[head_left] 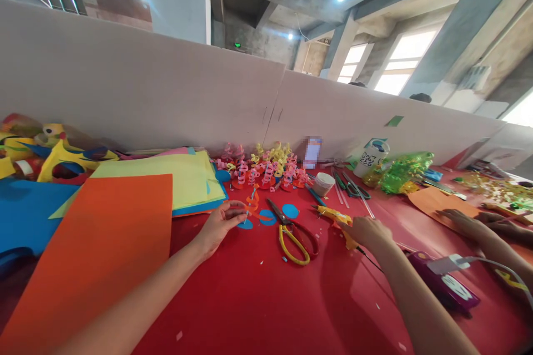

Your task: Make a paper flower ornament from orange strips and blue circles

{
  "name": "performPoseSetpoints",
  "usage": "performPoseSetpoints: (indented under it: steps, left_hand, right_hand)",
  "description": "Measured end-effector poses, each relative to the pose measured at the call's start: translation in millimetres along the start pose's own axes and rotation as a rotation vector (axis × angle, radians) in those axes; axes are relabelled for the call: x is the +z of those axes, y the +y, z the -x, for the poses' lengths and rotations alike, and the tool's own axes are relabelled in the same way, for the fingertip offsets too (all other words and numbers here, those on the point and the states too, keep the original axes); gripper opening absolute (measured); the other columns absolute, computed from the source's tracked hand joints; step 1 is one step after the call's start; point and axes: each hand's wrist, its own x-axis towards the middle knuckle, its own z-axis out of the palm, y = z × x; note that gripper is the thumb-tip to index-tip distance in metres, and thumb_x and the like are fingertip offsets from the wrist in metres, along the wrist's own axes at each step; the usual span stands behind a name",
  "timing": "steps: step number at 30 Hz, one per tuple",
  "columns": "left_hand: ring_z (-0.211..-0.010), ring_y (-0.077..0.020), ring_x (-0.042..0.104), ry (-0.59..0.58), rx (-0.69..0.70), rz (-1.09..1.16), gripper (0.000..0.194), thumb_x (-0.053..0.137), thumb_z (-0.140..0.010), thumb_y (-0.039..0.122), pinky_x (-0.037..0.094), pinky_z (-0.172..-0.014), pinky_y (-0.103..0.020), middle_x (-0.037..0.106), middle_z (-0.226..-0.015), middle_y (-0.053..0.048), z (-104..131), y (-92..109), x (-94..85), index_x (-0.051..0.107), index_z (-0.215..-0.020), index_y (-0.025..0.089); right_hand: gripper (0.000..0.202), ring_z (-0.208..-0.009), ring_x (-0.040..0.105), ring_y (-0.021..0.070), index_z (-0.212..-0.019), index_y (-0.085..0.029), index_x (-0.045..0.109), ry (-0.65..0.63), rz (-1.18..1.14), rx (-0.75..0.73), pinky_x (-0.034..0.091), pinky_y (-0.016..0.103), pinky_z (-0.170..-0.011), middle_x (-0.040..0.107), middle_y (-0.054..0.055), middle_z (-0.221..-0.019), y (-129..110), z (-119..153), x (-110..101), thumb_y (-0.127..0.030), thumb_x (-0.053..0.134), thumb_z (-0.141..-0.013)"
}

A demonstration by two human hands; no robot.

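My left hand [219,224] pinches a curled orange paper strip [252,198] at its fingertips, just above a blue paper disc [245,224]. Two more blue discs [290,211] lie close by on the red table. In my right hand [370,233] is a yellow hot glue gun [331,213], its nozzle pointing left and its cord trailing behind. Scissors [287,230] with one yellow and one red handle lie slightly open between my hands. Behind them stands a cluster of pink and yellow paper spirals [268,169].
Orange card [104,233] and yellow sheets [162,177] are stacked on the left. A white tape roll [323,184], green-handled scissors [353,188] and a marked cup [370,156] stand further back. Right of me are a purple power strip [445,283] and another person's hands [466,224].
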Motion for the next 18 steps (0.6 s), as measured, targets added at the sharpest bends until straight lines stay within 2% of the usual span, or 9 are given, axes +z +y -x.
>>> performPoseSetpoints:
  steps: [2, 3, 5, 6, 8, 10, 12, 15, 18]
  left_hand:
    - [-0.073, -0.0135, 0.06, 0.002, 0.002, -0.012, 0.034, 0.078, -0.054, 0.023, 0.044, -0.07, -0.025, 0.066, -0.072, 0.0, 0, 0, 0.5, 0.06, -0.083, 0.016]
    - [-0.073, -0.0135, 0.06, 0.004, 0.006, -0.018, 0.034, 0.078, -0.054, 0.023, 0.043, -0.07, -0.025, 0.066, -0.072, 0.0, 0, 0, 0.8, 0.06, -0.082, 0.016]
    - [-0.072, -0.0136, 0.06, 0.004, 0.013, -0.026, 0.033, 0.078, -0.054, 0.024, 0.043, -0.069, -0.025, 0.065, -0.072, 0.0, 0, 0, 1.6, 0.059, -0.08, 0.016]
    - [-0.072, -0.0136, 0.059, 0.0, 0.017, -0.023, 0.032, 0.078, -0.054, 0.024, 0.043, -0.069, -0.025, 0.064, -0.072, 0.0, 0, 1, 1.9, 0.059, -0.079, 0.016]
    - [-0.073, -0.0134, 0.059, -0.004, 0.032, -0.007, 0.03, 0.078, -0.054, 0.023, 0.043, -0.07, -0.025, 0.064, -0.072, 0.001, 0, 2, 2.5, 0.059, -0.077, 0.016]
    - [-0.073, -0.0131, 0.058, 0.0, 0.056, 0.009, 0.029, 0.077, -0.053, 0.023, 0.043, -0.07, -0.024, 0.063, -0.073, 0.001, 0, 3, 2.7, 0.06, -0.075, 0.016]
    - [-0.072, -0.0132, 0.058, 0.006, 0.077, 0.013, 0.027, 0.077, -0.053, 0.023, 0.043, -0.07, -0.025, 0.062, -0.072, 0.001, 0, 4, 2.4, 0.06, -0.074, 0.017]
    - [-0.072, -0.0141, 0.059, -0.015, 0.079, -0.003, 0.026, 0.076, -0.055, 0.024, 0.044, -0.069, -0.026, 0.062, -0.072, 0.001, 0, 5, 1.5, 0.06, -0.074, 0.017]
    - [-0.072, -0.0145, 0.058, -0.052, 0.089, -0.074, 0.025, 0.074, -0.057, 0.026, 0.044, -0.07, -0.027, 0.062, -0.072, 0.0, 0, 3, 1.5, 0.058, -0.074, 0.017]
  right_hand:
    - [0.024, -0.081, 0.061, 0.0303, -0.078, -0.015, 0.06, 0.107, -0.028, 0.008, 0.046, 0.041, -0.066, 0.064, 0.016, -0.08, -30, 15, -8, -0.037, 0.049, -0.08]
    - [0.021, -0.079, 0.062, 0.0259, -0.084, -0.016, 0.058, 0.136, -0.141, -0.112, 0.046, 0.037, -0.068, 0.064, 0.013, -0.082, -48, 23, -11, -0.033, 0.047, -0.082]
    - [0.015, -0.083, 0.062, 0.0194, -0.092, -0.018, 0.054, 0.081, -0.421, -0.469, 0.047, 0.031, -0.074, 0.065, 0.008, -0.092, -87, 38, -15, -0.027, 0.046, -0.084]
    - [0.014, -0.09, 0.06, 0.0189, -0.096, -0.019, 0.054, 0.073, -0.492, -0.612, 0.046, 0.031, -0.078, 0.064, 0.007, -0.097, -105, 44, -15, -0.023, 0.046, -0.084]
    - [0.02, -0.1, 0.056, 0.0193, -0.098, -0.019, 0.055, 0.076, -0.499, -0.785, 0.043, 0.032, -0.085, 0.062, 0.008, -0.105, -131, 51, -14, -0.012, 0.043, -0.083]
    - [0.031, -0.102, 0.057, 0.0184, -0.1, -0.02, 0.057, 0.026, -0.465, -0.864, 0.043, 0.031, -0.087, 0.063, 0.006, -0.106, -145, 53, -12, -0.003, 0.039, -0.081]
    - [0.036, -0.097, 0.059, 0.0174, -0.099, -0.019, 0.059, -0.039, -0.421, -0.869, 0.044, 0.029, -0.084, 0.065, 0.006, -0.102, -149, 53, -13, 0.001, 0.038, -0.08]
    - [0.033, -0.095, 0.061, 0.017, -0.1, -0.019, 0.061, -0.057, -0.336, -0.868, 0.044, 0.027, -0.082, 0.067, 0.005, -0.101, -149, 56, -20, -0.001, 0.042, -0.08]
    - [0.029, -0.093, 0.061, 0.0158, -0.102, -0.019, 0.061, -0.04, -0.186, -0.963, 0.044, 0.025, -0.079, 0.068, 0.004, -0.096, -154, 65, -32, -0.005, 0.045, -0.083]
